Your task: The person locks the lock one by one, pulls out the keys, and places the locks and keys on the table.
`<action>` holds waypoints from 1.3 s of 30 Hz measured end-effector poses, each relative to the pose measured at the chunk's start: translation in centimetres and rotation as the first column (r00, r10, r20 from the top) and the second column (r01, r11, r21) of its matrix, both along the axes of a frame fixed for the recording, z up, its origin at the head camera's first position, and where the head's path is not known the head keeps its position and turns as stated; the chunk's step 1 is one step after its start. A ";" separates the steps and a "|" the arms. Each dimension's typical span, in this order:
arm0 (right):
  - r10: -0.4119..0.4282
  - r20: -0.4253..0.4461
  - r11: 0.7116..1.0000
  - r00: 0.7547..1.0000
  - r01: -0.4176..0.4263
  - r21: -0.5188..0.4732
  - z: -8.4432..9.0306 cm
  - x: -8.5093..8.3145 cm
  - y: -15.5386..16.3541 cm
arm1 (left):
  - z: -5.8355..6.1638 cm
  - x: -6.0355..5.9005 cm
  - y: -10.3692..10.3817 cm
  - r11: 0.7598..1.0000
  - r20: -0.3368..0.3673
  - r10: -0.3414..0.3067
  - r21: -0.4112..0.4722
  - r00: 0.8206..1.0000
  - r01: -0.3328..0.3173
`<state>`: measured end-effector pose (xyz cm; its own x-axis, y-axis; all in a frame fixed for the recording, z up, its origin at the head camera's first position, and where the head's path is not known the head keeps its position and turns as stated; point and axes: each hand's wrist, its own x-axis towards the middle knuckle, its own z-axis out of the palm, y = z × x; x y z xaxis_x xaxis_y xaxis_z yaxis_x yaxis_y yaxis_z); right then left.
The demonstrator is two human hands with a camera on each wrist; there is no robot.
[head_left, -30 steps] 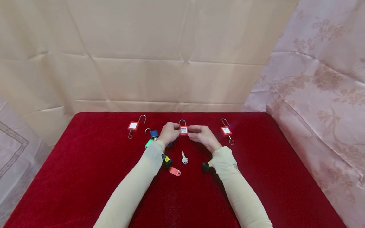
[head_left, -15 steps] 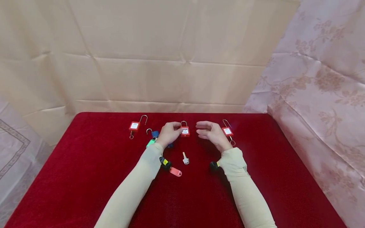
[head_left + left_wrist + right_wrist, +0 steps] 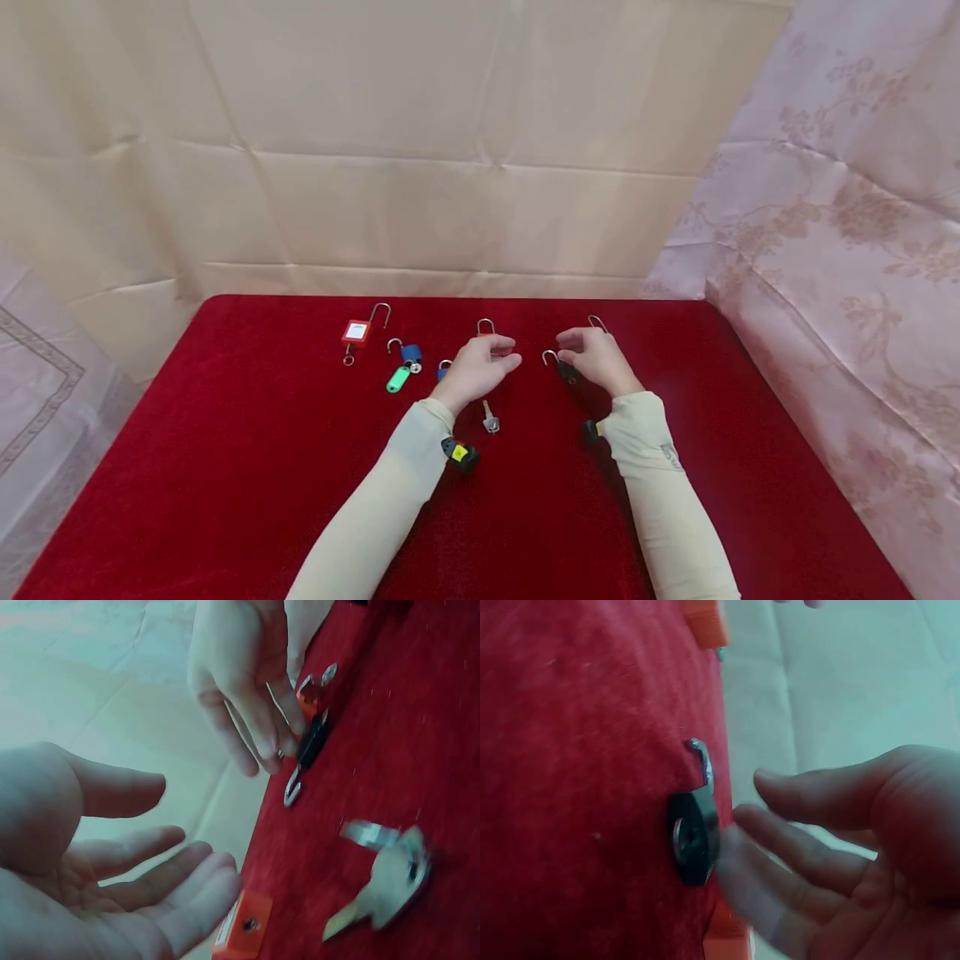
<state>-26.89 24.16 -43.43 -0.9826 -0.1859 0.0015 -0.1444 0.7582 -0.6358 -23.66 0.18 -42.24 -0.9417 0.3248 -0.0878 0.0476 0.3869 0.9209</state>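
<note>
My left hand [image 3: 480, 367] hovers before the middle red padlock [image 3: 486, 323], fingers loosely bent and nothing between them. In the left wrist view that red padlock's body [image 3: 247, 926] lies just past the fingertips. My right hand [image 3: 596, 358] is beside a black padlock [image 3: 567, 372] with its shackle swung out. The right wrist view has the black padlock [image 3: 692, 838] close against the blurred fingertips; whether they touch it I cannot tell. A silver key [image 3: 491, 418] lies loose in front of the left hand. Behind the right hand, another red padlock shows only its shackle [image 3: 597, 323].
At the left lie a red padlock [image 3: 356, 332] with a long open shackle and a blue padlock [image 3: 412, 354] with a key and a green tag [image 3: 398, 379]. A second blue padlock [image 3: 444, 373] is partly covered by the left hand. Red cloth [image 3: 225, 467] covers the table.
The left hand has let go of the middle red padlock and shifted right in front of it. The right hand has moved right, revealing the black padlock. The pink tag is now hidden.
</note>
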 end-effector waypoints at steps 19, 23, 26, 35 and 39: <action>-0.117 0.195 0.988 0.974 0.134 -0.076 -1.5 0.2 -0.9 | -1.6 1.9 2.1 0.977 0.013 -0.128 -0.169 0.992 0.128; -0.113 0.273 0.984 0.955 0.145 -0.101 -1.1 0.6 -1.4 | -1.8 2.0 2.6 0.965 -0.033 -0.143 -0.226 0.989 0.132; -0.110 0.292 0.989 0.950 0.134 -0.064 -0.9 0.8 -1.7 | -1.8 2.1 3.2 0.937 -0.101 -0.169 -0.326 0.980 0.128; -0.114 0.343 0.983 0.933 0.156 -0.097 -1.6 0.9 -1.7 | -1.6 2.3 5.9 0.732 -0.268 -0.269 -0.681 0.925 0.015; -0.114 0.364 0.969 0.924 0.184 -0.163 -2.0 0.8 -1.5 | -1.5 1.9 6.6 0.700 -0.294 -0.264 -0.714 0.919 -0.027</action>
<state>-26.08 22.70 -45.43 -0.9428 -0.0675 -0.3264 0.2189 0.6132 -0.7590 -21.80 6.74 -43.76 -0.9085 0.4177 -0.0106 0.3963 0.8695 0.2948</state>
